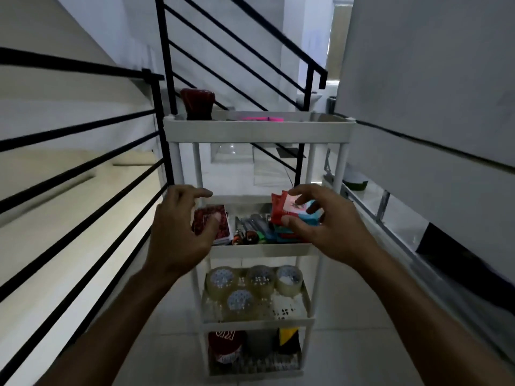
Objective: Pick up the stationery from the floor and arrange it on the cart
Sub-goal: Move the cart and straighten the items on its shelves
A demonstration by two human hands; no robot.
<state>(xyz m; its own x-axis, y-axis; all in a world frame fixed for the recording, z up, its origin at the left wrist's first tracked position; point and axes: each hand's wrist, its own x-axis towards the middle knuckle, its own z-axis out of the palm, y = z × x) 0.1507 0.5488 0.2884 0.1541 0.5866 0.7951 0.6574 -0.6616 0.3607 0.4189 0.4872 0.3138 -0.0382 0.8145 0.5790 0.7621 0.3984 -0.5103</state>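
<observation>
Right hand (320, 221) pinches a red packet (280, 208) over the cart (259, 129) shelf; left hand (181, 227) hovers loosely spread, holding nothing, above the red box (213, 222).

The red patterned flat packets (212, 222) are partly hidden by the left hand (182, 232). The pink object (262, 118) on the top shelf is blurred. The bottom-shelf dark containers (227, 348) cannot be identified.
</observation>
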